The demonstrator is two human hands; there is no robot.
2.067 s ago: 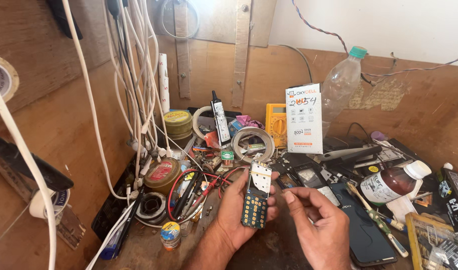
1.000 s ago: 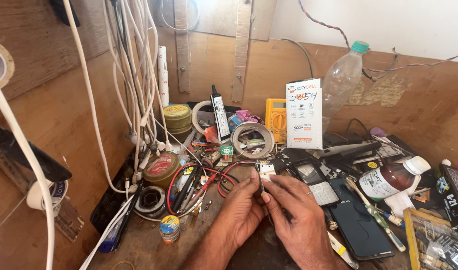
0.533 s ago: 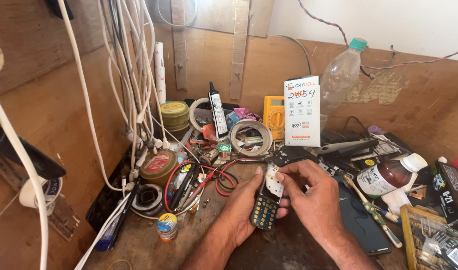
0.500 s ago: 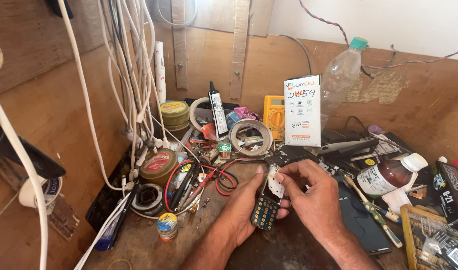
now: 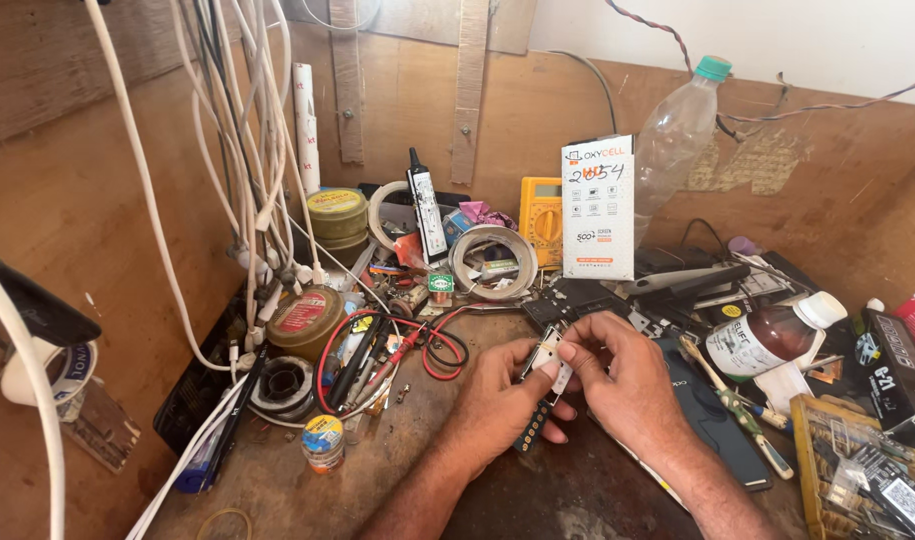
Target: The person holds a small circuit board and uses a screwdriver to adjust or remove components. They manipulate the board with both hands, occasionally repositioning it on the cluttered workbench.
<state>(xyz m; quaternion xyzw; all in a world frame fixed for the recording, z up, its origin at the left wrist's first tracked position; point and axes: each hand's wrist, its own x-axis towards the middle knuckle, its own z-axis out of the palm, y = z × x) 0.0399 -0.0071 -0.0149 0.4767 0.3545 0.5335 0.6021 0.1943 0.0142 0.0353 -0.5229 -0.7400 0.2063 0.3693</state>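
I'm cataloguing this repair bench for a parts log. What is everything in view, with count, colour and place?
small keypad phone with its back open: one, dark with a pale upper part, held between both hands at centre
clear plastic bottle with a green cap: one, against the back wall
white cardboard box: one, standing upright at the back
yellow multimeter: one, left of the box
round tins: two stacked, yellow-green, back left
red and black test leads: one tangle, centre left
white cables: many, hanging at left
brown liquid bottle with a white cap: one, lying at right
dark smartphone: one, flat, right of the hands
left hand: holds the phone
right hand: fingers on the phone's top
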